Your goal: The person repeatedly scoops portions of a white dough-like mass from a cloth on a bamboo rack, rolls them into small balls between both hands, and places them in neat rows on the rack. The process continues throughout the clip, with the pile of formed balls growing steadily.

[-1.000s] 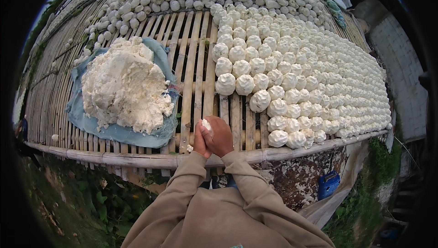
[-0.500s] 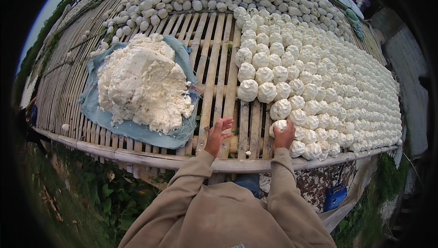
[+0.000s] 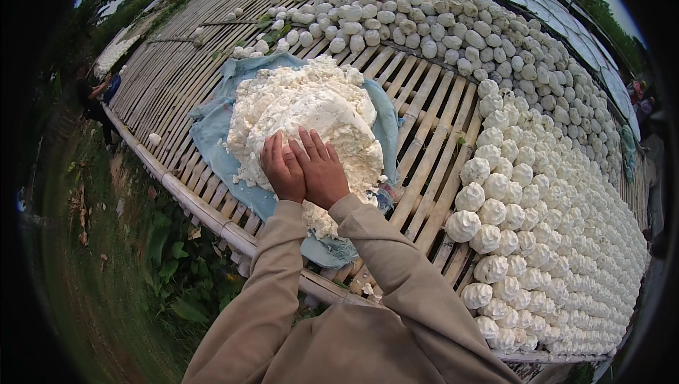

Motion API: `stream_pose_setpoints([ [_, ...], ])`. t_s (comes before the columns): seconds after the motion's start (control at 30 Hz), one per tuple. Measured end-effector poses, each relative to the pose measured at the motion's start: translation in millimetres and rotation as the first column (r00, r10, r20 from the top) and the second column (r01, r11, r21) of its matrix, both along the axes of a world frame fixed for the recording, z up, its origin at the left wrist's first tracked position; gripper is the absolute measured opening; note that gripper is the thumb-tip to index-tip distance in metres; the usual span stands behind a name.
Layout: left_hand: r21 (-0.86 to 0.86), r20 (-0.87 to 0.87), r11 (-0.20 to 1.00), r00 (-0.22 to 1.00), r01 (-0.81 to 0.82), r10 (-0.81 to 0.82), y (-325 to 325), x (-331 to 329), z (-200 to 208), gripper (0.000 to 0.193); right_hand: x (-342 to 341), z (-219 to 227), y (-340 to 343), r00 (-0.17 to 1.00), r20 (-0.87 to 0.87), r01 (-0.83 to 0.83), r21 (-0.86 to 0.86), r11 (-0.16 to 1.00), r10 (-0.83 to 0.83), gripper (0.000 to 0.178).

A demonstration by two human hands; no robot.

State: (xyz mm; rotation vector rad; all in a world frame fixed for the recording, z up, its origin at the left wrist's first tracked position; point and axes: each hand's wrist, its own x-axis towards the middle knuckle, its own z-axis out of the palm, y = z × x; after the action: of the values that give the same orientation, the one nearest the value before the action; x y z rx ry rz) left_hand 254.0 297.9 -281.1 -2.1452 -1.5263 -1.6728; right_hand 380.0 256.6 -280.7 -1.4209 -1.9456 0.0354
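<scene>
White mound (image 3: pixel 304 101) of crumbly stuff sits directly under both hands, on blue cloth (image 3: pixel 209 126) over a bamboo rack (image 3: pixel 440 165). Left hand (image 3: pixel 284 170) and right hand (image 3: pixel 321 172) lie side by side, touching along the thumb sides, on the mound's near face. Fingers of both reach out away from the wearer, uncurled, not clenched; right fingers slightly spread, left ones a bit bent. Palms face down, so whether any stuff is caught beneath can't be told. Most of the mound rises beyond the fingertips and out to either side; a smaller lump shows nearer the body, between the forearms. Brown sleeves (image 3: pixel 272 271) cover both arms. White balls (image 3: pixel 493 211) with ridged tops stand in close rows right of the hands, well apart from them, across bare slats. Greyer balls (image 3: pixel 428 23) crowd the far side. One lone ball (image 3: pixel 154 139) near the rail (image 3: pixel 205 213), left. Small crumb (image 3: pixel 368 288) below the right forearm. Another person (image 3: pixel 95 101) far left.
</scene>
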Motion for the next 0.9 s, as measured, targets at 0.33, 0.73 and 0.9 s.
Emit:
stream_pose_setpoints([
  [0.33,-0.234,-0.191,0.968,0.972,0.093,-0.139,-39.2,10.3,-92.7,0.043,28.4,-108.5,-13.4,0.969,-0.246,-0.099,-0.238,0.966,0.039,0.064],
  [0.73,-0.358,0.926,0.522,0.223,0.774,0.305,-42.3,22.7,-79.0,0.051,1.5,-93.7,-13.7,0.449,-0.792,-0.259,-0.558,0.789,-0.413,0.069],
  [0.9,-0.112,0.971,0.535,-0.023,0.837,0.239,-50.0,5.2,-66.1,0.061,6.6,-38.9,-26.3,0.625,-0.748,-0.040,-0.319,0.947,-0.225,0.050],
])
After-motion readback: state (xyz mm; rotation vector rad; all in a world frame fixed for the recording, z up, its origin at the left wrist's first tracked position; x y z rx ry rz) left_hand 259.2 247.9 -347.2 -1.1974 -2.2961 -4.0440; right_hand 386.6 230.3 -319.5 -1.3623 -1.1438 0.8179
